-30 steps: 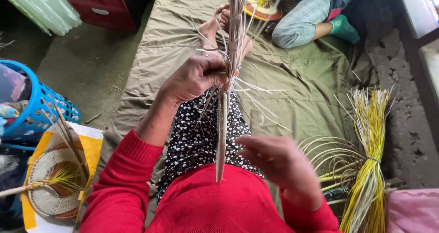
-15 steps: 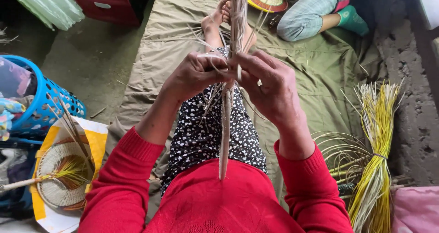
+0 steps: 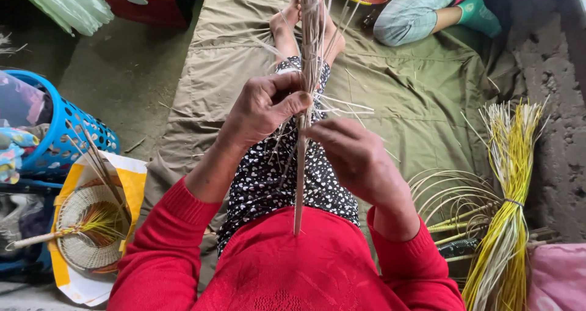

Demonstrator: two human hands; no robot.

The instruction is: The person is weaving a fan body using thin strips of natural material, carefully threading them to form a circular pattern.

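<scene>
Fingers of left hand (image 3: 265,106), right hand (image 3: 354,158): one reed bundle (image 3: 300,164).

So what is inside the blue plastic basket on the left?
The blue plastic basket holds crumpled multicoloured cloth and something in clear plastic film. Whatever lies deeper is covered by these and cut off by the frame edge.

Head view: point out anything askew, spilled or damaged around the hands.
Loose pale strands splay sideways out of the bundle of strips that the left hand grips, beside the right hand. Stray slivers lie scattered over the olive cloth. Nothing looks broken.
</scene>
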